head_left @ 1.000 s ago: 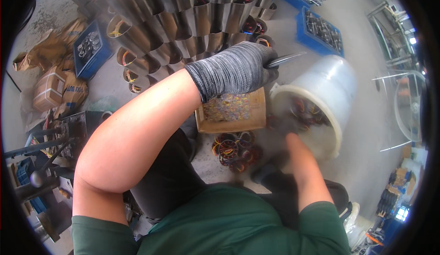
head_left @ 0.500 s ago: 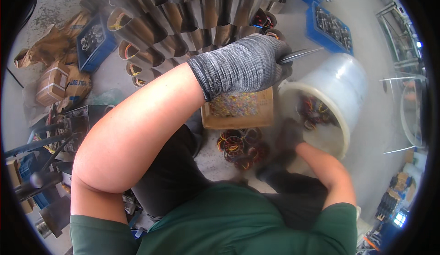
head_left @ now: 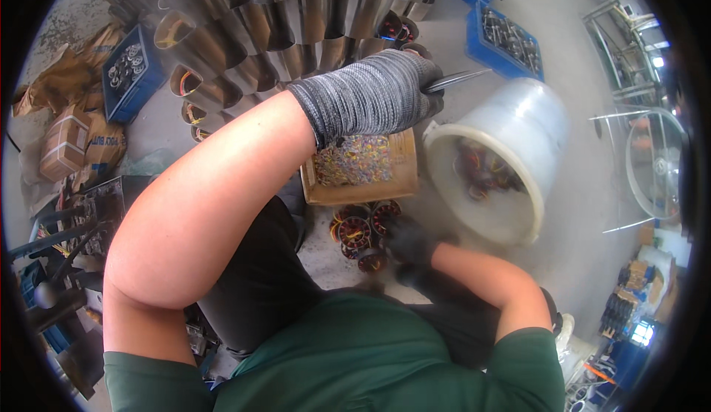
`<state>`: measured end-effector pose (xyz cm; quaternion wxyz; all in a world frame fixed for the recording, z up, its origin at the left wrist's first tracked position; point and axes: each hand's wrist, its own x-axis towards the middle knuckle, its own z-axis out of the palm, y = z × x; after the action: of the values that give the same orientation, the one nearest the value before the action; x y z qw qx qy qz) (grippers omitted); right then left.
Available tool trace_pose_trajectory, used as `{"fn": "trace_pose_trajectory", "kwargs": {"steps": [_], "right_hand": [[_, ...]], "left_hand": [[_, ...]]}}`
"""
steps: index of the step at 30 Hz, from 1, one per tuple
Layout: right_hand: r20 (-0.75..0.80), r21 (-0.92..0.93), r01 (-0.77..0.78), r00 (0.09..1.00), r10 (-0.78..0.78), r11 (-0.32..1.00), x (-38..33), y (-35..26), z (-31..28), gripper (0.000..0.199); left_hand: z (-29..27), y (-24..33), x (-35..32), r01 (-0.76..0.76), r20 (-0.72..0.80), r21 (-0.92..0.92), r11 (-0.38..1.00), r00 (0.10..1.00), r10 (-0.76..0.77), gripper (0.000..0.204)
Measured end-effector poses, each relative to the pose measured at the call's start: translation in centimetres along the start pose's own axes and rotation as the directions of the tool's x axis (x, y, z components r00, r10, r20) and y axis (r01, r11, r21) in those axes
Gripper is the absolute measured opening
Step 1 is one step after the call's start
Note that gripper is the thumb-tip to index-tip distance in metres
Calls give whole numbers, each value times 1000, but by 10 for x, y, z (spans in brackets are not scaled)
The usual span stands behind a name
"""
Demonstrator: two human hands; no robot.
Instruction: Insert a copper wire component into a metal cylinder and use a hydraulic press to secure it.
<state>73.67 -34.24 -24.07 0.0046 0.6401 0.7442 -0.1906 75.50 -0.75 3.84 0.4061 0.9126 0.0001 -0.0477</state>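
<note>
My left hand (head_left: 370, 97), in a grey knitted glove with dark fingers, is raised over a cardboard box (head_left: 404, 181) of small multicoloured bits. It is closed on a slim, pointed metal tool (head_left: 461, 79) whose tip sticks out to the right; its exact kind is unclear. Lower down, my right hand (head_left: 412, 242), in a dark glove, reaches to the right side of a cluster of wound motor stators (head_left: 355, 232) with red and yellow wires on the floor. Its fingers are dark and blurred, so whether it grips a stator is hidden.
A whitish plastic bucket (head_left: 539, 134) lies tipped on its side to the right, with more wired stators (head_left: 485, 171) inside. Rows of shiny metal tubes (head_left: 315, 23) stand ahead. Blue crates (head_left: 503, 38) of metal parts are at far right and left. A metal stand (head_left: 67, 227) is at left.
My right hand has moved left, from beside the bucket's mouth to the stators on the floor. My left hand still holds the pointed tool above the box. The whole view has shifted slightly.
</note>
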Motion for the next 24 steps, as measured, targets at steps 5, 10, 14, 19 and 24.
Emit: {"fn": "trace_pose_trajectory", "kwargs": {"steps": [5,10,14,19,24], "right_hand": [[-135,207,157,982,-131,966,-16,15,-17,31],[173,150,-379,919,353,913,-78,102,0,63],[29,656,-748,156,987,99,-135,212,71,70],[-154,783,-620,-108,982,54,-169,284,154,86],[298,954,90,-233,925,-285,-152,254,132,94]], "left_hand": [[0,2,2,-24,0,18,1000,1000,24,33],[-5,5,-3,-11,25,60,998,1000,10,32],[-3,-1,-3,7,-4,17,1000,1000,-7,31],[-1,-3,-2,46,30,-22,999,999,-46,34],[-1,-7,-4,63,28,-29,998,998,-62,35]]}}
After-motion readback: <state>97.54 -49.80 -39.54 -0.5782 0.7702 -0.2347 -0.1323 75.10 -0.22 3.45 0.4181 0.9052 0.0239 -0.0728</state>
